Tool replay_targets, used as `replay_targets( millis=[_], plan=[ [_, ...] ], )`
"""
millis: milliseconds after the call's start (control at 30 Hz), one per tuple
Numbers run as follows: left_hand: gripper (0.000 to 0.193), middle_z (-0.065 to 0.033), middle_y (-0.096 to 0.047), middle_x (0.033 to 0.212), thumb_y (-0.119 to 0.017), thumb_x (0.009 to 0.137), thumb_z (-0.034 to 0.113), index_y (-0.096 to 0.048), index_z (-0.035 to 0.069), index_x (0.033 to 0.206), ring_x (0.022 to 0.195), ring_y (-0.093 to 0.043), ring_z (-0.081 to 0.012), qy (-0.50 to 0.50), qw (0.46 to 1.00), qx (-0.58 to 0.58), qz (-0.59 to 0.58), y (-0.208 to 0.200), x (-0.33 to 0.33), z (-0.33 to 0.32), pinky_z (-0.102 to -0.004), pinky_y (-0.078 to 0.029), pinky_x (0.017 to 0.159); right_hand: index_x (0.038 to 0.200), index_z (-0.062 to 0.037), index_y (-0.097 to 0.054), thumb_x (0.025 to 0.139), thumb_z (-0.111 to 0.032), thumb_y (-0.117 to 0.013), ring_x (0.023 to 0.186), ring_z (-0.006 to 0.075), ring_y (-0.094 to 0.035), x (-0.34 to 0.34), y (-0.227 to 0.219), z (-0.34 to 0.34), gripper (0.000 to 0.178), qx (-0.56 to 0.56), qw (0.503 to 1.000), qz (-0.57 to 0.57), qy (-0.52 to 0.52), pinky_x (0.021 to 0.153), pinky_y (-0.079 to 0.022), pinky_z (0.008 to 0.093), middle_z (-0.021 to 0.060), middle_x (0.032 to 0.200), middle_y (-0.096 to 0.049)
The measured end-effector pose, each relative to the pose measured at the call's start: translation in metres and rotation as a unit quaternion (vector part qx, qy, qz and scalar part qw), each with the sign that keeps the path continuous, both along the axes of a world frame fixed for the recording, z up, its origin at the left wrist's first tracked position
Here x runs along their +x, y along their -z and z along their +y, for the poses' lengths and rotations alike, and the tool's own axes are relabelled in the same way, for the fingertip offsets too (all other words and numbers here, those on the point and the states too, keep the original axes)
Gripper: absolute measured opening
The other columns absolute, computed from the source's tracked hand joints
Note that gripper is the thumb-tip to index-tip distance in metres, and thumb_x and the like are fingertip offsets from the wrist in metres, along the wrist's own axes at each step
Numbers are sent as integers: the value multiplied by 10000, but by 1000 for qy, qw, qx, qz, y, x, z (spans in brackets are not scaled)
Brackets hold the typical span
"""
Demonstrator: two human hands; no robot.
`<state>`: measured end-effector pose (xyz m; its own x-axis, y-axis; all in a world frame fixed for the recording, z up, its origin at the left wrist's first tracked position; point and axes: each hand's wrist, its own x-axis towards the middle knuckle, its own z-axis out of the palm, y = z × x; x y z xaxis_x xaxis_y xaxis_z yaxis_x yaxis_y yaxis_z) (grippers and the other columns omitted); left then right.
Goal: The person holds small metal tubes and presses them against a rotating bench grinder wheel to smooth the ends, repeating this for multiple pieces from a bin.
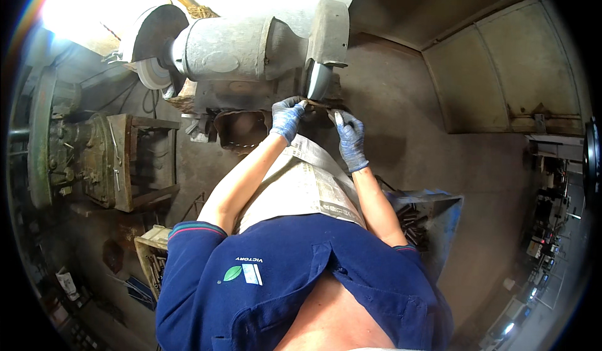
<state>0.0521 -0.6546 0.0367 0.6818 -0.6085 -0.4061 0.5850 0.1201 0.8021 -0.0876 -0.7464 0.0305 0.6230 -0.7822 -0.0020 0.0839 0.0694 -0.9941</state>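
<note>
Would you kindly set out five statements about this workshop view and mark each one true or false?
1. The left hand and right hand both wear gloves. True.
2. The grinder has a grey body. True.
3. Both hands are at the left-hand wheel. False: they hold a thin piece close to the right-hand wheel.
4. The person's shirt is navy blue. True.
5. The blue-edged bin is on the person's left. False: the bin is on the right.
</note>
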Motion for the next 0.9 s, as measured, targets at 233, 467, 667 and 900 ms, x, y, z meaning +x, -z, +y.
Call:
replay_targets(
  millis=[233, 467, 667, 900],
  plan=[
    [69, -68, -648, 763, -583, 870, 36, -636, -7, 862, 643, -627, -136, -6, 999, 44, -11, 2, 12, 9, -247, -536, 555, 998, 25, -655, 888, -109, -590, 888, 138, -592, 11, 12, 4, 185, 28, 999, 7, -39, 831, -464, 278, 79, 960, -655],
    [69, -69, -646, 768, -554, 889, 40, -612, 3, 887, 593, -621, -143, -21, 1000, 20, 11, 7, 29, 28, -274, -532, 495, 1074, 53, -609, 899, -71, -559, 1013, 223, -599, 32, 20, 19, 220, 35, 997, -9, -68, 956, -463, 362, 145, 1067, -629],
    [88, -91, -654, 793, -565, 886, 53, -601, -17, 926, 614, -621, -150, -19, 997, 50, -59, 11, 39, 41, -283, -534, 534, 1070, 50, -610, 893, -60, -566, 1064, 245, -578, 38, 8, 30, 213, 76, 991, -70, -88, 965, -462, 394, 143, 1146, -583],
    [122, -106, -665, 847, -580, 880, 42, -600, -36, 972, 726, -659, -174, 43, 996, -48, -55, -17, 24, 78, -268, -555, 638, 1124, 36, -601, 875, -80, -583, 1143, 255, -530, -4, -30, 50, 276, -217, 969, 0, -117, 994, -416, 354, 147, 1220, -538]
  ],
)
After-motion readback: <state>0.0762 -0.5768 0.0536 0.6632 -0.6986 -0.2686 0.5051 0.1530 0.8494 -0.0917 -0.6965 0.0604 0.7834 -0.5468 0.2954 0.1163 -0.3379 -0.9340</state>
